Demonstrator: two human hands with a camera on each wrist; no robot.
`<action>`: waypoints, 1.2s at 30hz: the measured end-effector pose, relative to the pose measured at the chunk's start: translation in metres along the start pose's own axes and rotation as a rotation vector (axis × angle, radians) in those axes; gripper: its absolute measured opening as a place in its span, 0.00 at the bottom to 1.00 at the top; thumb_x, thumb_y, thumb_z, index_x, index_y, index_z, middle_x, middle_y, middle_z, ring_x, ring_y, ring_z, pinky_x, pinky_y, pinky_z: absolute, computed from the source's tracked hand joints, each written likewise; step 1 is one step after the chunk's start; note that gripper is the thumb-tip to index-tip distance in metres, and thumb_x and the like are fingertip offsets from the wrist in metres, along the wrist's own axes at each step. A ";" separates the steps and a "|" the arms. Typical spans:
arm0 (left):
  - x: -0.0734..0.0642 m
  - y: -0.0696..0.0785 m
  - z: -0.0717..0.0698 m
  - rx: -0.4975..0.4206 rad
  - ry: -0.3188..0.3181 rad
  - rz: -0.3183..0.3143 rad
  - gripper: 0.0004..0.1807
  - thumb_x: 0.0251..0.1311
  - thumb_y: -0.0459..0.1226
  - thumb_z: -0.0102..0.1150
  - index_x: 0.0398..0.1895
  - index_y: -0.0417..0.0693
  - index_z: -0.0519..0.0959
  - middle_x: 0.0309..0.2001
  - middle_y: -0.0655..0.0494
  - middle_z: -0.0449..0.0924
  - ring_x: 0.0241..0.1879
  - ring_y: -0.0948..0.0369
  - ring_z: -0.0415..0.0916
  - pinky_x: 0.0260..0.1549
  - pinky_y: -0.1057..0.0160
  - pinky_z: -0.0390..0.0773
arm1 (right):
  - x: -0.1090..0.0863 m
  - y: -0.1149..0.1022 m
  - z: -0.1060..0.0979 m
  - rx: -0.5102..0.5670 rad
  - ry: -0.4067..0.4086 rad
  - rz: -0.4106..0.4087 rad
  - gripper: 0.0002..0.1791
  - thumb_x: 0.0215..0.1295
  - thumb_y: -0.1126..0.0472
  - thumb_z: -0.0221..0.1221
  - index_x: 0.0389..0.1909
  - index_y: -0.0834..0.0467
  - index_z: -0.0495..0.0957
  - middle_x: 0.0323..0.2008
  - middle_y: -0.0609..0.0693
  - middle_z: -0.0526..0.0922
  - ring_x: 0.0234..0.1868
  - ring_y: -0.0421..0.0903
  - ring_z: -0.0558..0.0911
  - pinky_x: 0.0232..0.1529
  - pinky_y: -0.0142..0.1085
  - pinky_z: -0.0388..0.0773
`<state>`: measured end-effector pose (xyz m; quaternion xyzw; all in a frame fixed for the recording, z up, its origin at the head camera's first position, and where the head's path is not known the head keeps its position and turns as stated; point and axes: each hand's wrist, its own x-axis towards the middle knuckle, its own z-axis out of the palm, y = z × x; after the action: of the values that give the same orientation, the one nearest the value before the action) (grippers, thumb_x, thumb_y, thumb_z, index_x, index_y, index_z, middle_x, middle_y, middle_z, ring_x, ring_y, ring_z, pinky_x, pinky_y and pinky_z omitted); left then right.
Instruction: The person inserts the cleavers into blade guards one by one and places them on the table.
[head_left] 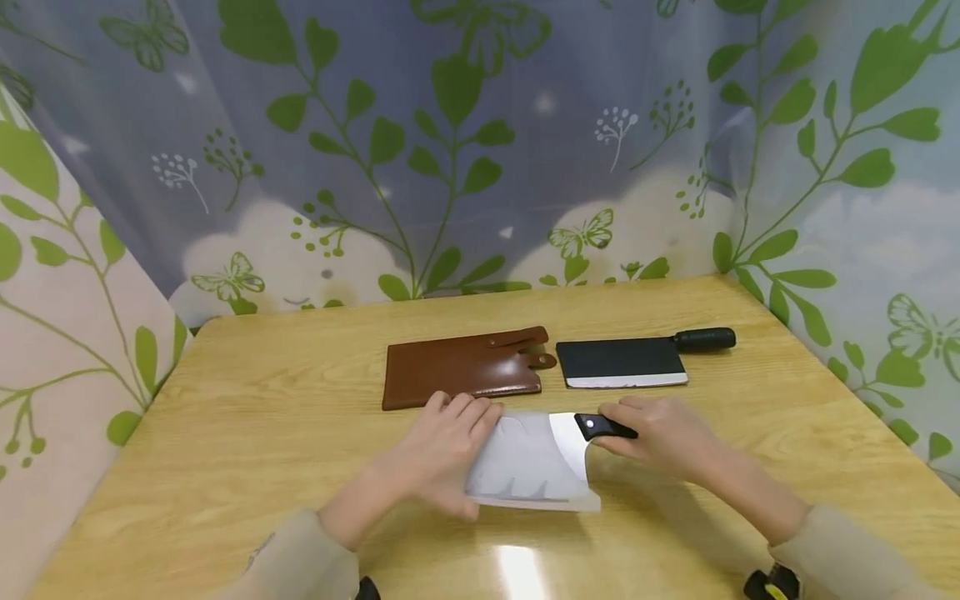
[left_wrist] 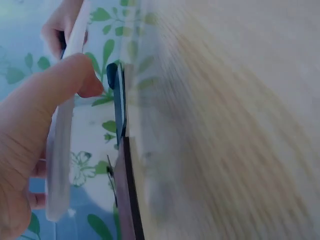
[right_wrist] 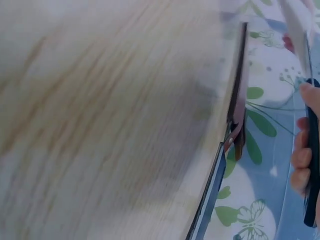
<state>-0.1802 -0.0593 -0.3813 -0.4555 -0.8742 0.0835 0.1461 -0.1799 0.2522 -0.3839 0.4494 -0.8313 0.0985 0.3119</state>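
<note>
Both hands hold one cleaver above the table. Its blade is inside a translucent white blade cover (head_left: pixel 517 467), with a strip of bare steel showing by the handle (head_left: pixel 611 428). My right hand (head_left: pixel 663 429) grips that black handle, fingers curled around it in the right wrist view. At the other end, my left hand (head_left: pixel 442 450) holds the cover between thumb and fingers. The left wrist view shows the cover (left_wrist: pixel 61 165) edge-on, the left thumb on the near side and fingertips showing behind it.
Behind the hands lies a brown leather sheath (head_left: pixel 457 367) with snap straps at its right end. A second cleaver (head_left: pixel 622 358), black-bladed and black-handled, lies to its right. The wooden table (head_left: pixel 247 433) meets a leaf-patterned curtain (head_left: pixel 360 200) at the back.
</note>
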 end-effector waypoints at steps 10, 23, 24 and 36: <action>0.006 0.005 -0.001 0.013 -0.037 -0.020 0.62 0.24 0.68 0.62 0.65 0.41 0.61 0.59 0.49 0.68 0.54 0.54 0.65 0.46 0.55 0.67 | 0.001 0.001 -0.002 0.019 -0.026 0.030 0.30 0.68 0.39 0.41 0.30 0.59 0.81 0.22 0.45 0.78 0.17 0.32 0.67 0.15 0.22 0.62; 0.013 0.009 -0.002 0.009 -0.031 -0.048 0.59 0.24 0.68 0.63 0.62 0.44 0.61 0.56 0.50 0.70 0.54 0.55 0.66 0.47 0.55 0.68 | -0.005 0.010 -0.004 0.016 -0.059 0.090 0.26 0.65 0.38 0.48 0.30 0.55 0.81 0.24 0.42 0.80 0.19 0.32 0.71 0.18 0.26 0.66; 0.013 0.010 -0.002 0.007 -0.031 -0.049 0.59 0.24 0.68 0.63 0.62 0.44 0.61 0.56 0.51 0.70 0.54 0.55 0.66 0.46 0.55 0.68 | -0.006 0.011 -0.004 0.018 -0.070 0.099 0.24 0.64 0.38 0.50 0.30 0.54 0.81 0.24 0.42 0.80 0.20 0.31 0.70 0.18 0.26 0.66; 0.025 0.016 0.008 0.010 -0.101 -0.065 0.60 0.31 0.71 0.57 0.66 0.41 0.60 0.59 0.49 0.68 0.54 0.55 0.66 0.45 0.55 0.69 | -0.011 0.023 -0.009 0.114 -0.277 0.188 0.13 0.51 0.55 0.67 0.36 0.55 0.80 0.31 0.43 0.81 0.28 0.36 0.77 0.26 0.33 0.75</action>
<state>-0.1841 -0.0301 -0.3889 -0.4215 -0.8943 0.1062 0.1065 -0.1902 0.2771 -0.3810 0.3961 -0.8977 0.1114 0.1578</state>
